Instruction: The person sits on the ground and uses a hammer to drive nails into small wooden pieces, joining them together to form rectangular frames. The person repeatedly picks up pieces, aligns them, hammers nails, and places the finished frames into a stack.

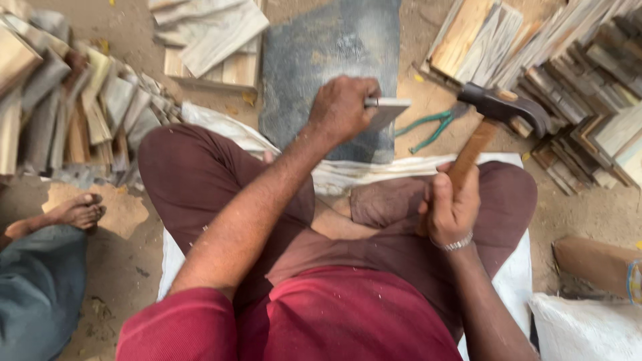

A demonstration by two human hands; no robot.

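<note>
I am seeing my left hand [342, 107] closing its grip on a small flat piece of wood [386, 110], holding it over the dark stone slab [314, 47] lying on the ground at the far middle. My right hand [449, 208] is clamping the wooden handle of a hammer [495, 113], its dark head pointing up to the right, just right of the wood piece. Green-handled pliers [431, 127] are lying on the dirt between slab and hammer head. Stacks of wood pieces [562, 60] are sitting far right, and another pile [73, 107] is sitting far left. Another person's bare foot [77, 210] is resting at the left.
</note>
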